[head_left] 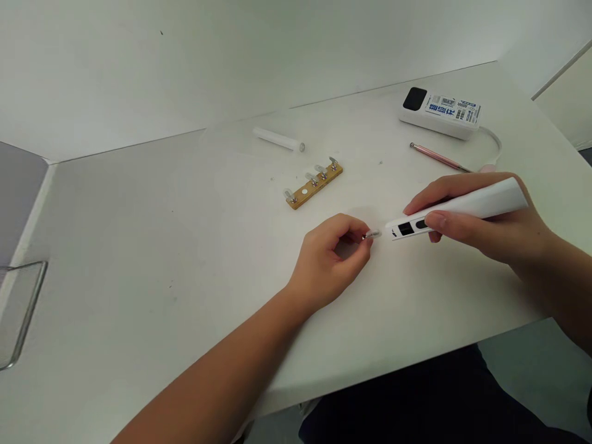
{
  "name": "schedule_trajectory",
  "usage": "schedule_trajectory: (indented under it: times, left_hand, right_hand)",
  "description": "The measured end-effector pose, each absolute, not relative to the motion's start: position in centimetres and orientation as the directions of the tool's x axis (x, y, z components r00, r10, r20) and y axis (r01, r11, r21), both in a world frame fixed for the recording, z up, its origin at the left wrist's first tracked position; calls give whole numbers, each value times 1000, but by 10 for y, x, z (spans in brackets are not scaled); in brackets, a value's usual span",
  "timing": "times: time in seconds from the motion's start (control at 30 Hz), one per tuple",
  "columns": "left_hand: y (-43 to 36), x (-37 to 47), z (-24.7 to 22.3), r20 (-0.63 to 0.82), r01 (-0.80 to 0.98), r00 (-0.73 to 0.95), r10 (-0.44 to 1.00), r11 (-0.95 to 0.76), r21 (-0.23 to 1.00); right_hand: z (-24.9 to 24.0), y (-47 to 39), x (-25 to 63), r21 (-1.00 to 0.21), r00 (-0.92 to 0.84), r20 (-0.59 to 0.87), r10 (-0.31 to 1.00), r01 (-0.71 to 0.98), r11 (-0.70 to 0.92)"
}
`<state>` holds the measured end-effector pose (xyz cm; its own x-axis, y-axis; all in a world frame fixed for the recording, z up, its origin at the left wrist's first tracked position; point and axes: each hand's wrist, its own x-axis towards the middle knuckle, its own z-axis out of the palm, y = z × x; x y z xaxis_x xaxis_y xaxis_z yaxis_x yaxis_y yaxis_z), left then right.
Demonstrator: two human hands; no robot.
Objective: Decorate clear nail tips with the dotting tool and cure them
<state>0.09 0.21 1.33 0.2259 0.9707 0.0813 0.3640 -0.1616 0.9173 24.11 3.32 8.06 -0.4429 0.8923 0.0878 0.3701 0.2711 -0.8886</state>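
Note:
Between the thumb and forefinger of my left hand [329, 260] is a small clear nail tip [373, 234], pointing to the right. My right hand [485, 231] is wrapped round a white handheld nail lamp [472, 206], with the thumb by its dark button. The lamp's narrow end, with a small black display, lies just right of the nail tip, with a slight gap between them. Beyond my left hand a gold-coloured nail tip stand [314, 186] rests on the table, with several clear tips standing on it and a bare white round spot among them.
A white capped tube [279, 139] lies behind the stand. At the back right are a white box-shaped device [439, 113] with a cable and a pink pen-like tool [439, 156]. A metal handle [30, 314] is at the far left. The white table's [398, 370] front edge runs before my lap.

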Motion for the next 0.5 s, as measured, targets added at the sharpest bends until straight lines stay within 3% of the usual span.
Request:
schedule_trajectory:
  times: [0.5]
  left_hand:
    - [0, 0, 13, 102, 343, 225, 969, -177, 923]
  right_hand:
    - [79, 33, 241, -880, -440, 104, 892, 377, 289]
